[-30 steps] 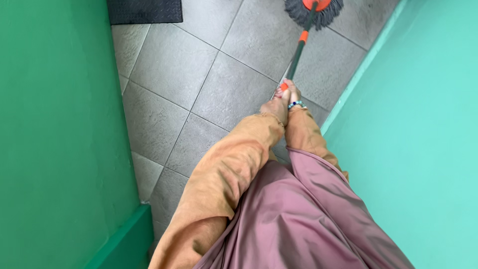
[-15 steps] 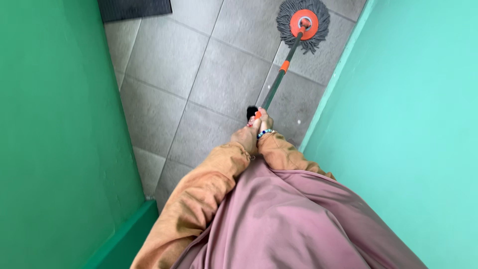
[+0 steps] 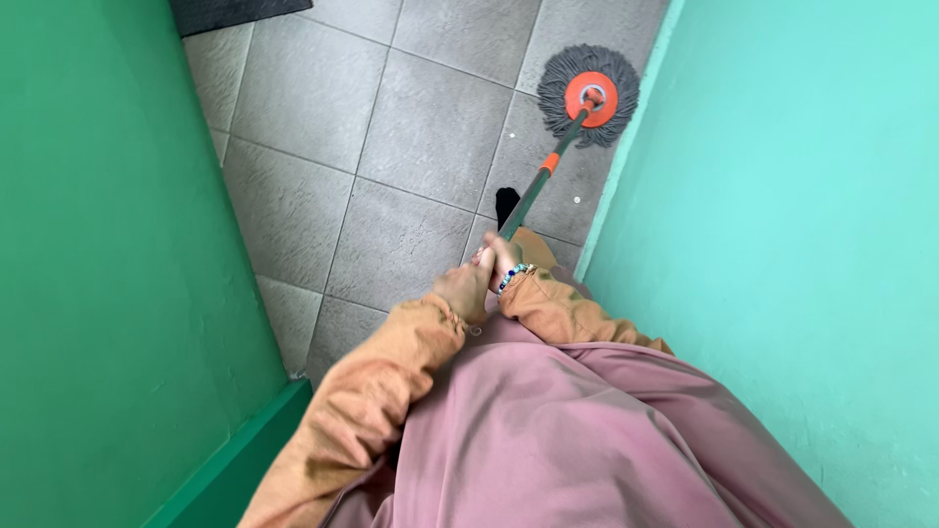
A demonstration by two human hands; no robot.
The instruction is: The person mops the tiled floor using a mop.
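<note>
Both hands clasp the near end of the mop handle (image 3: pixel 533 191): the left hand (image 3: pixel 464 289) has its fingers closed around it, and the right hand (image 3: pixel 501 262), touching the left, grips it too. The handle runs toward 1 o'clock to the round grey-fringed mop head (image 3: pixel 589 96), which lies on the grey tiled floor (image 3: pixel 391 127) against the turquoise wall (image 3: pixel 782 215).

1 mop (image 3: pixel 577 122), 2 hands, left (image 3: pixel 465 290), right (image 3: pixel 504 256), 1 bracelet (image 3: pixel 512 277), 1 dark mat (image 3: pixel 235 12)
</note>
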